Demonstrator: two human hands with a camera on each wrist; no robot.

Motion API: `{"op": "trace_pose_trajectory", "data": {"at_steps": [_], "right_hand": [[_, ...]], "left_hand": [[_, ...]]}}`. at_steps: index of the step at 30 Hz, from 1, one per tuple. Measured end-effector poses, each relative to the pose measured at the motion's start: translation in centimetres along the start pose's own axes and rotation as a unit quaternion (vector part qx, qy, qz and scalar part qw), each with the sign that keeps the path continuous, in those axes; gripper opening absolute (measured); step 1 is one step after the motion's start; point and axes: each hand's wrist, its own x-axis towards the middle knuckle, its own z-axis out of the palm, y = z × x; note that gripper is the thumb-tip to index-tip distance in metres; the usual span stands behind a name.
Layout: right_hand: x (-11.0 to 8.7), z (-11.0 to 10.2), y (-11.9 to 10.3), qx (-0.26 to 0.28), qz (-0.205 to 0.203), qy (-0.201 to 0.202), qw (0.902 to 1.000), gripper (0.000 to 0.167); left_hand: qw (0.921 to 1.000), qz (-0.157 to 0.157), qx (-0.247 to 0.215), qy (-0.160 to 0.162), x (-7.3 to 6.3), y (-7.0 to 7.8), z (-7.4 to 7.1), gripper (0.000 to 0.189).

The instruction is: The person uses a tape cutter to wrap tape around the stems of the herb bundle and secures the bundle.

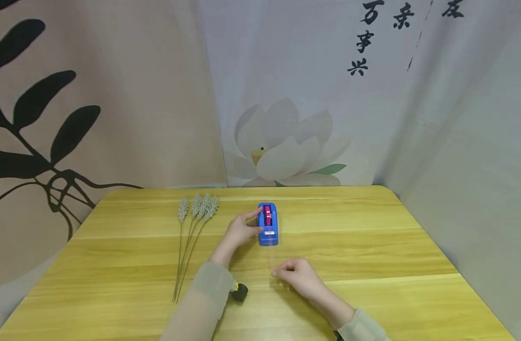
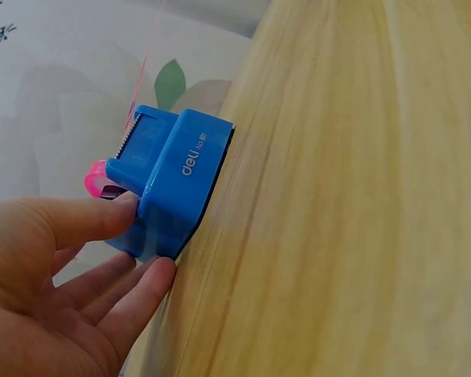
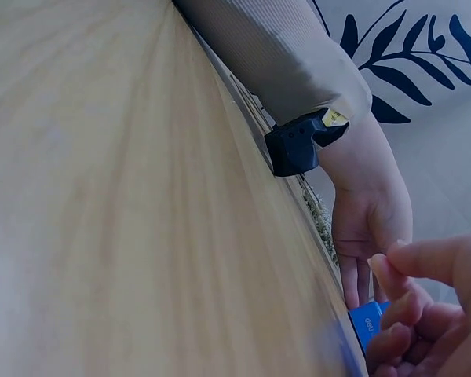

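A blue tape dispenser [image 1: 268,240] with a pink-cored roll stands upright on the wooden table. My left hand [image 1: 239,231] grips it from its left side. In the left wrist view, the thumb lies at the dispenser [image 2: 184,169] below its toothed cutter, with the fingers along its side. A thin clear strip of tape [image 1: 272,258] runs from the dispenser's front toward me. My right hand [image 1: 300,278] pinches the near end of this strip between thumb and forefinger, a little above the table. In the right wrist view, the right hand [image 3: 432,314] partly hides the dispenser.
Several dried flower stems [image 1: 185,255] with pale grey heads lie on the table [image 1: 371,237], left of my left forearm. A dark wrist camera [image 1: 240,292] sits at the left cuff. Printed curtains [image 1: 294,71] hang behind the table and along its right side.
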Motion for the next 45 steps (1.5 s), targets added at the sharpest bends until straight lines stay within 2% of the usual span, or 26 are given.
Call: {"op": "trace_pose_trajectory", "data": {"at_steps": [12,17,20,23,27,31,35,41,45], "right_hand": [[0.3,0.2,-0.7,0.005,-0.003,-0.014,0.9999,0.022],[0.2,0.3,-0.7,0.014,0.0,-0.012,0.9998,0.022],[0.1,0.4,-0.6,0.019,0.003,-0.01,0.9998,0.023],[0.0,0.4,-0.5,0.023,0.001,-0.014,0.9996,0.023],[-0.2,0.4,-0.5,0.025,0.0,-0.011,0.9996,0.022],[-0.3,0.2,-0.5,0.028,0.003,-0.001,0.9996,0.022],[-0.4,0.0,-0.5,0.028,0.004,0.001,0.9996,0.021],[-0.4,-0.2,-0.5,0.026,0.0,0.003,0.9997,0.02],[-0.4,-0.1,-0.6,0.031,-0.002,0.0,0.9995,0.02]], "left_hand": [[1.0,0.007,0.006,-0.004,-0.3,0.3,-1.1,0.057],[0.9981,0.017,0.06,-0.004,-0.4,1.0,-2.4,0.055],[0.9944,0.036,0.1,0.002,-1.0,1.8,-4.1,0.054],[0.9903,0.049,0.13,0.007,-1.9,2.3,-6.4,0.051],[0.9854,0.049,0.162,0.015,-3.2,1.8,-10.1,0.054],[0.9794,0.025,0.197,0.036,-4.3,0.3,-13.4,0.061],[0.9739,-0.025,0.218,0.059,-5.4,-1.1,-15.4,0.071],[0.9705,-0.084,0.219,0.055,-6.4,-2.8,-16.2,0.084],[0.9715,-0.098,0.212,0.041,-6.8,-3.7,-16.1,0.089]]}}
